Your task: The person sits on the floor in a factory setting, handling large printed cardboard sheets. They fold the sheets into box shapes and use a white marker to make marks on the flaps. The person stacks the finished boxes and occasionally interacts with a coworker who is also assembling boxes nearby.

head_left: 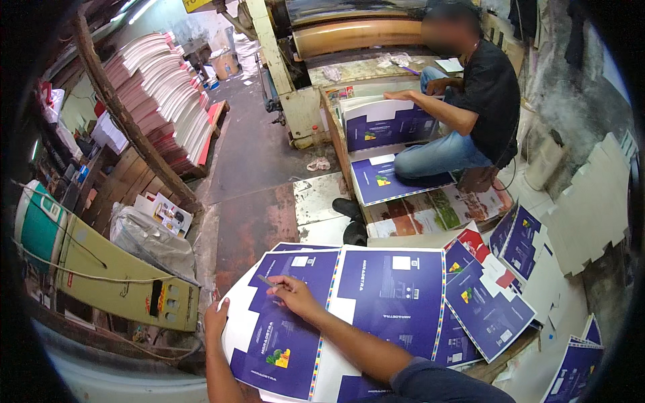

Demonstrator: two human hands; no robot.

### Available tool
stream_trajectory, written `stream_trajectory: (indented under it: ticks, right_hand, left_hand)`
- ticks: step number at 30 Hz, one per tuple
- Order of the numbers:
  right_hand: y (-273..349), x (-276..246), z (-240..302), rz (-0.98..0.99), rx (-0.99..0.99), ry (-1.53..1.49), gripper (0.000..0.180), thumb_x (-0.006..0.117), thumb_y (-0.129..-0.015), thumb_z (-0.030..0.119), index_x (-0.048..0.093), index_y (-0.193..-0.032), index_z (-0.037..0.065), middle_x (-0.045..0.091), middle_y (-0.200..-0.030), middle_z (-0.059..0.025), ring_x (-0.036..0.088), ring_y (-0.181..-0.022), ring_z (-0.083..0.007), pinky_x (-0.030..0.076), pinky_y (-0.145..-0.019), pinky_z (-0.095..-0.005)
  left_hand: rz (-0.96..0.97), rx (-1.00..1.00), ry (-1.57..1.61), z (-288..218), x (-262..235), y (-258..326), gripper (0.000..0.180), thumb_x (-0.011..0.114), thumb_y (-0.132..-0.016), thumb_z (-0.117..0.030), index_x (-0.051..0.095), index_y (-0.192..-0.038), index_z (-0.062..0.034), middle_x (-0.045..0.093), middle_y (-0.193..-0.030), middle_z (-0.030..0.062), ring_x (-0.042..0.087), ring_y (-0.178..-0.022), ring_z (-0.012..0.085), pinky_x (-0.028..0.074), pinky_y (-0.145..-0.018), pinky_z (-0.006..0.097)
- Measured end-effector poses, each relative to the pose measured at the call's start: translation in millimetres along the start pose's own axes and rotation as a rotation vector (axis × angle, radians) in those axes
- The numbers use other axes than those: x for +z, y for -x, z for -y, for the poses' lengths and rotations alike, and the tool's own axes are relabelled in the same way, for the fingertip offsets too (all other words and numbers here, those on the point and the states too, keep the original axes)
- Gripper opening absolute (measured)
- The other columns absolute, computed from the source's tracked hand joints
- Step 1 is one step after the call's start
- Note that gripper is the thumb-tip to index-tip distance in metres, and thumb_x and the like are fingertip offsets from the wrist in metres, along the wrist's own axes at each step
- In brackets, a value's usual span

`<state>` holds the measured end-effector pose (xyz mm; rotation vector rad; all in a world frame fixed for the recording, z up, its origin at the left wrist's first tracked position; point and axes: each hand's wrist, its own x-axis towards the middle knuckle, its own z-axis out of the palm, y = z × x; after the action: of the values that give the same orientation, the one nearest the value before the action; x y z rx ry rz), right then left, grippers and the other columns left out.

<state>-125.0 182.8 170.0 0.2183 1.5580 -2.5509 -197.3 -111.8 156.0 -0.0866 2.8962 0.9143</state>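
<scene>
A large printed cardboard sheet point(279, 329), purple with white box outlines and colour-barred edges, lies in front of me on a stack of similar sheets point(390, 289). My left hand point(216, 322) is at the sheet's left edge, fingers closed about the margin; part of the grip is hidden. Over the sheet's upper part, my right hand point(293, 295) is closed on a thin, flat, grey blade-like tool point(266, 279). The tool points up and left, close above the purple print. Its exact kind is too small to make out.
Across from me a person point(490, 94) sits handling upright purple sheets point(383, 127). Loose printed sheets point(490, 309) lie at my right. A tall stack of cardboard point(161, 94) stands far left, near a wooden post point(127, 114). A green-and-beige machine point(121, 275) is at left.
</scene>
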Motion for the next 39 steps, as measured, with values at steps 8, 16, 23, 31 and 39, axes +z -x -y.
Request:
stream_trajectory:
  ticks: [8, 16, 23, 31, 39]
  right_hand:
    - [4.8, 36.3, -25.4, 0.11, -0.011, 0.038, 0.033, 0.056, -0.092, 0.011, 0.057, -0.124, 0.002, 0.068, -0.098, -0.0058, 0.05, -0.06, -0.0059, 0.049, -0.059, -0.0222]
    - [38.9, 44.9, -32.1, 0.12, 0.005, 0.16, 0.035, 0.057, -0.092, 0.012, 0.057, -0.126, 0.004, 0.069, -0.098, -0.0056, 0.052, -0.064, -0.0061, 0.048, -0.058, -0.0218]
    - [30.0, 54.0, 69.2, 0.014, -0.267, 0.176, 0.037, 0.058, -0.09, 0.009, 0.056, -0.127, 0.004, 0.068, -0.09, -0.0058, 0.055, -0.059, -0.0087, 0.047, -0.051, -0.0237]
    - [96.0, 30.0, 118.5, -0.019, -0.258, 0.459, 0.036, 0.058, -0.094, 0.015, 0.056, -0.128, 0.006, 0.066, -0.101, -0.0036, 0.059, -0.092, -0.008, 0.05, -0.073, -0.0242]
    - [194.5, -53.5, 16.8, -0.157, -0.486, 0.694, 0.029, 0.058, -0.091, -0.001, 0.059, -0.12, 0.002, 0.066, -0.107, -0.0101, 0.065, -0.096, -0.0169, 0.051, -0.084, -0.0286]
  left_hand:
    - [-0.434, 0.013, 0.09, 42.2, -11.9, 47.9, 0.05, 0.062, -0.089, -0.042, 0.068, -0.104, 0.0056, 0.068, -0.095, 0.0265, 0.065, -0.089, 0.0413, 0.049, -0.081, 0.045]
    - [-0.52, -0.137, 0.057, 69.7, -4.3, 116.4, 0.05, 0.06, -0.091, -0.042, 0.067, -0.1, 0.0068, 0.068, -0.096, 0.0266, 0.065, -0.089, 0.0409, 0.049, -0.08, 0.045]
    - [-0.526, -0.017, 0.09, 66.7, -2.9, 142.3, 0.05, 0.059, -0.092, -0.043, 0.067, -0.101, 0.0047, 0.067, -0.09, 0.0249, 0.064, -0.084, 0.0409, 0.049, -0.077, 0.044]
    - [-0.559, 0.094, -0.076, 28.2, -16.9, 160.0, 0.054, 0.064, -0.088, -0.045, 0.062, -0.118, -0.0001, 0.054, -0.119, 0.0236, 0.049, -0.113, 0.0404, 0.037, -0.098, 0.049]
    - [-0.068, 0.035, -0.019, 19.2, -26.0, 246.6, 0.077, 0.072, -0.076, -0.056, 0.057, -0.124, 0.0015, 0.058, -0.117, 0.0213, 0.054, -0.113, 0.0369, 0.043, -0.097, 0.044]
